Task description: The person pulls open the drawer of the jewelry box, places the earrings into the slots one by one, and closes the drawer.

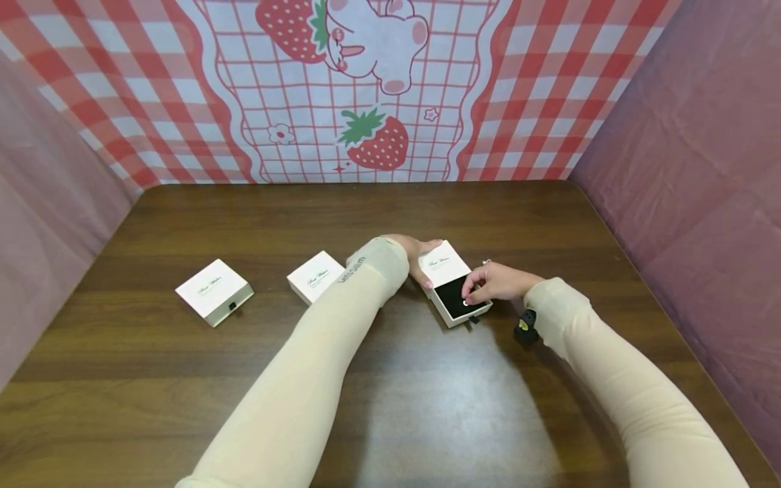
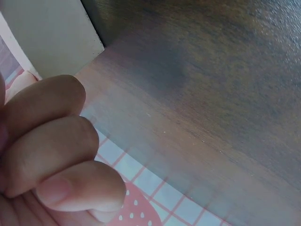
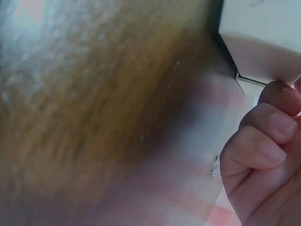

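Observation:
A white slide-out gift box [image 1: 444,264] with printed script on its lid lies on the table, its drawer pulled partway toward the person. Black padding [image 1: 450,297] lines the drawer, and a small black pull tab hangs at its front. My left hand [image 1: 415,254] grips the box's cover from the left, thumb and fingers on opposite sides. Over the drawer, my right hand [image 1: 497,281] pinches a small, pale, ring-like piece [image 1: 466,303] at the padding; its exact shape is too small to tell. The left wrist view shows curled fingers [image 2: 51,136] beside the box's side.
Two similar white boxes stand to the left, a closed one [image 1: 213,291] at far left and another [image 1: 314,276] partly behind the left sleeve. They rest on a brown wooden table [image 1: 152,379]. A checked strawberry cloth [image 1: 378,142] hangs behind. A black device [image 1: 526,328] sits at the right wrist.

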{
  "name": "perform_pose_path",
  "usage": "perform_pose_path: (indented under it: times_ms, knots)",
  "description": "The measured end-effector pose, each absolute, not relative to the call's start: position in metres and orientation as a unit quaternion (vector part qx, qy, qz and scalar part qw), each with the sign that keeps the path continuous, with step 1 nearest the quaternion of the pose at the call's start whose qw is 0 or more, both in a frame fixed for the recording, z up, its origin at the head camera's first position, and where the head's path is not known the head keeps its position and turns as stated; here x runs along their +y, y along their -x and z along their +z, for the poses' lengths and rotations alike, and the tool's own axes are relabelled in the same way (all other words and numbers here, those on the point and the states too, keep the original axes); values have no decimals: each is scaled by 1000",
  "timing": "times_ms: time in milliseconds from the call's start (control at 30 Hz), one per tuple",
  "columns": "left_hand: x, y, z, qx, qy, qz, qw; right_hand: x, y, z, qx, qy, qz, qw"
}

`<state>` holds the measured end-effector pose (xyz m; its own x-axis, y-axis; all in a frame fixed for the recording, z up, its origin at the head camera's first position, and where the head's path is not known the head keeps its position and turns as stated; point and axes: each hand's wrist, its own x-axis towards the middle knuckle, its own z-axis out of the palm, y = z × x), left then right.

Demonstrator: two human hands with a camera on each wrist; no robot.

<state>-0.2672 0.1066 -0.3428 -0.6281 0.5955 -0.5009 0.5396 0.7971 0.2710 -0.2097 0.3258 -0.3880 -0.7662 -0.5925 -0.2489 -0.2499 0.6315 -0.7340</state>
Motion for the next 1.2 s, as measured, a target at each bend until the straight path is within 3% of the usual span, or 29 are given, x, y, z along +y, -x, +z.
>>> perform_pose_path:
  times_ms: [667, 967, 1200]
  knots:
    - [104, 263, -340, 901, -317, 56, 292, 327, 204, -391, 890, 205, -360, 193]
    - [103, 266, -343, 901, -320, 56, 287, 343, 204, -384, 930, -11, -367, 10]
    - [104, 266, -345, 899, -324, 58, 291, 346, 203, -382, 950, -74, -303, 19]
